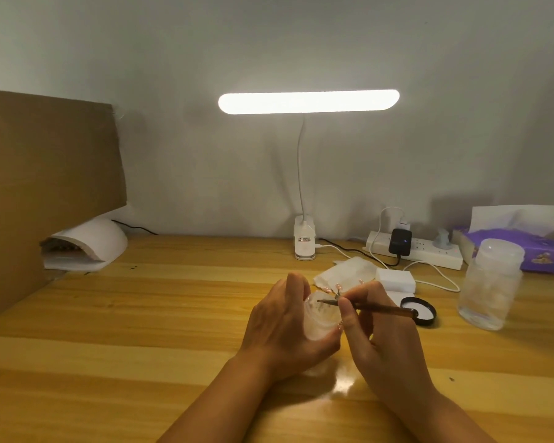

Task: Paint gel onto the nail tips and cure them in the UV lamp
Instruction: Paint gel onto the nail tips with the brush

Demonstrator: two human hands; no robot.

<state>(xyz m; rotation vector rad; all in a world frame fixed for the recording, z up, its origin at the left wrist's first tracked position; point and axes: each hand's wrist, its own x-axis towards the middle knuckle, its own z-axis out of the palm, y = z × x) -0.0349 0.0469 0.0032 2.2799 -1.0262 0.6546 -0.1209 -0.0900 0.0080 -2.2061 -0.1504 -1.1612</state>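
The clear round container in the left hand is translucent and blurred; what it holds cannot be made out. The left hand curls around it from the left, its fingertips hidden behind it. The right hand pinches a thin brown brush between thumb and fingers, and the brush's dark tip lies over the container's top. Whether the tip touches anything there cannot be told. Just behind the two hands a few small pinkish nail tips peek out, mostly covered by the knuckles, so their count and support stay unclear.

The white domed UV lamp sits at the far left of the wooden table, well apart from the hands. A brown cardboard panel overlaps its top and left side, and its opening is too dark to see inside.

Behind the hands lie a crumpled white sheet and a white block. A black lid lies under the brush's rear end. To the right stands a lidded clear jar, in front of a purple tissue box cut off by the frame edge. A power strip with a black adapter lies against the wall, beside the lit desk lamp
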